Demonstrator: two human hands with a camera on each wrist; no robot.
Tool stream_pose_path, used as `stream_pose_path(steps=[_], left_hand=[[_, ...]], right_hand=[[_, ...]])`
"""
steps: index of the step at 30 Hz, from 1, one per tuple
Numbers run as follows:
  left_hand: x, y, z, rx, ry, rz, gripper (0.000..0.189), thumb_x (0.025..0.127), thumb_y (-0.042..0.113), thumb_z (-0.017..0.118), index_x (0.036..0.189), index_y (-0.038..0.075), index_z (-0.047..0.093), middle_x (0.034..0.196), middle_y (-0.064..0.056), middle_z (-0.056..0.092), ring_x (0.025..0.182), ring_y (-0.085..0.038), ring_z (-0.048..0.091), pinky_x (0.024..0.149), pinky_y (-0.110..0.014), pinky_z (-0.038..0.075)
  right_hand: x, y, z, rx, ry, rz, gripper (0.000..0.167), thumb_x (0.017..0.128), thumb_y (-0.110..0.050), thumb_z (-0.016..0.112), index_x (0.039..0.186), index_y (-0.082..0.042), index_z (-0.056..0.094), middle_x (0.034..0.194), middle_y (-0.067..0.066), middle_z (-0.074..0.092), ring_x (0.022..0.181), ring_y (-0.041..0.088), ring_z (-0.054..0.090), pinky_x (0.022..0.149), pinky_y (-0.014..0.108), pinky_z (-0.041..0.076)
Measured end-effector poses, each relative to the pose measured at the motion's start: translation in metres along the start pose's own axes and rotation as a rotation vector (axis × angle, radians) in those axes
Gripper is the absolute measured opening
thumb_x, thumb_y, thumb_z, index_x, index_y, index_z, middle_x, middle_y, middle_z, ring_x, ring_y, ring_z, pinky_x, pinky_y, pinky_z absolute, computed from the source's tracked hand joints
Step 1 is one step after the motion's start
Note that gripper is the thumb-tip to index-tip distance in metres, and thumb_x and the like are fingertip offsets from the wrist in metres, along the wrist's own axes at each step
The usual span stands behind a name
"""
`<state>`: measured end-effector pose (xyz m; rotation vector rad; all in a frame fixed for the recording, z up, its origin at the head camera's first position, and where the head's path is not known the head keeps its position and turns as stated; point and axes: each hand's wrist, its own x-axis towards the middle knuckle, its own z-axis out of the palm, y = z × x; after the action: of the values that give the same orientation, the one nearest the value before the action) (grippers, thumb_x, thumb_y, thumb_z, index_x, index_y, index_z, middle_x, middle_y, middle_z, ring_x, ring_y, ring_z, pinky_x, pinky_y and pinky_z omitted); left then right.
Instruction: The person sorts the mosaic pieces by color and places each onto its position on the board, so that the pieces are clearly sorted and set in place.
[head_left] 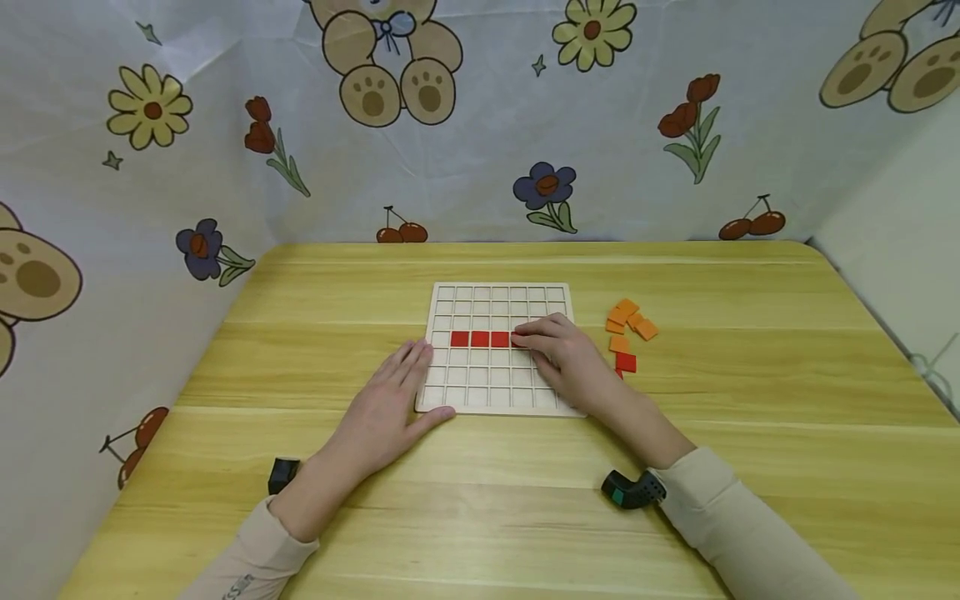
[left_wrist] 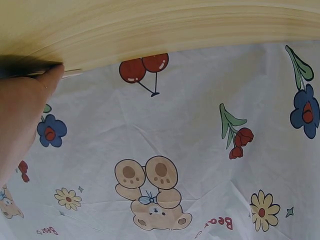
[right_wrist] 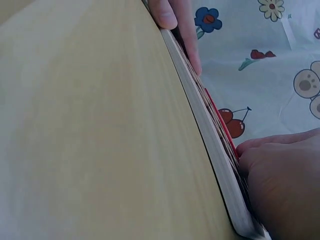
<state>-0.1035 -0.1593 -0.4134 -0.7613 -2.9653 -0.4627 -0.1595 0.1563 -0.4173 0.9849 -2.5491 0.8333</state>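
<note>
A pale wooden grid board (head_left: pixel 487 400) lies flat on the table. Three red square tiles (head_left: pixel 480 339) sit side by side in one row of its cells. At the right end of that row, the fingertips of my right hand (head_left: pixel 573 358) hold another red tile, mostly covered by the fingers. The right wrist view shows the right hand (right_wrist: pixel 287 175) low over the board's edge (right_wrist: pixel 220 155). My left hand (head_left: pixel 382 412) rests at the board's left side, fingers extended along the edge and thumb at the near left corner.
Right of the board lie several loose orange tiles (head_left: pixel 647 328) and a red tile (head_left: pixel 626 362), with another red one partly hidden by the right hand. The wooden table (head_left: pixel 487 500) meets a patterned cloth (head_left: pixel 480 158) behind and at the left.
</note>
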Motion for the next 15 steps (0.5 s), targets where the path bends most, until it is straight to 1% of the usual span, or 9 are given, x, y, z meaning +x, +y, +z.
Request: stream_pose_path(steps=[3,10,15], left_hand=[[0.0,-0.001,0.0,0.004,-0.003,0.0,0.095,0.101,0.065,0.058,0.166,0.002,0.027,0.174,-0.014,0.025,0.162,-0.033,0.022,0.132,-0.05,0.024],[0.0,-0.002,0.001,0.01,-0.01,0.005,0.095,0.102,0.066,0.055,0.166,0.003,0.026,0.174,-0.013,0.025,0.162,-0.032,0.022,0.132,-0.049,0.023],[0.0,-0.002,0.002,0.008,-0.006,0.006,0.094,0.102,0.066,0.055,0.167,0.003,0.026,0.174,-0.014,0.025,0.162,-0.032,0.022,0.132,-0.049,0.023]], right_hand=[[-0.001,-0.001,0.001,-0.003,0.019,-0.007,0.03,0.098,0.001,0.07,0.127,-0.004,0.077,0.13,0.011,0.074,0.122,0.03,0.062,0.104,0.046,0.056],[-0.01,0.002,0.0,0.016,0.132,0.021,0.029,0.093,0.0,0.071,0.122,-0.003,0.078,0.125,0.011,0.075,0.117,0.028,0.063,0.095,0.045,0.057],[-0.013,0.005,-0.003,0.029,0.144,0.071,0.027,0.093,-0.002,0.074,0.119,-0.007,0.079,0.123,0.007,0.075,0.115,0.025,0.063,0.095,0.043,0.057]])
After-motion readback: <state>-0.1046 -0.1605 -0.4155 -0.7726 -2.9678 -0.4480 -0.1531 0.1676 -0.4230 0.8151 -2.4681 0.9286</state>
